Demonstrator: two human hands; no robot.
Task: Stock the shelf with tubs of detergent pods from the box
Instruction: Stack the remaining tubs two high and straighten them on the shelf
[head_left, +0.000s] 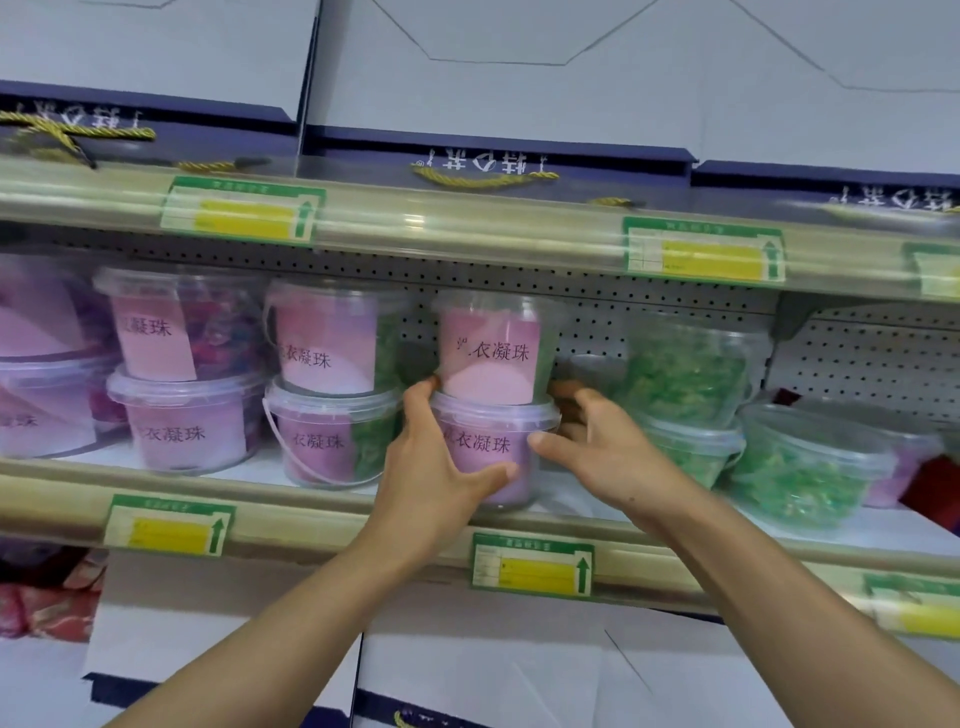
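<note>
- On the middle shelf (332, 506), both hands are at a two-high stack of clear tubs of detergent pods, just right of centre.
- Her or his left hand (434, 457) wraps the lower tub (483, 452), thumb across its purple label, fingers round its 9 o'clock side.
- At the stack's 3 o'clock, the right hand (597, 447) has its thumb on the lower tub and curled fingertips at the base of the upper tub (491, 353).
- My guess: placing is done and the stack is being squared up.
- Next, I'd say, let go gently so the upper tub doesn't tip, then fetch another; the box is out of view.
- Neighbouring tubs (322, 431) stand at 9 o'clock, green-filled tubs (691, 374) at 3.
</note>
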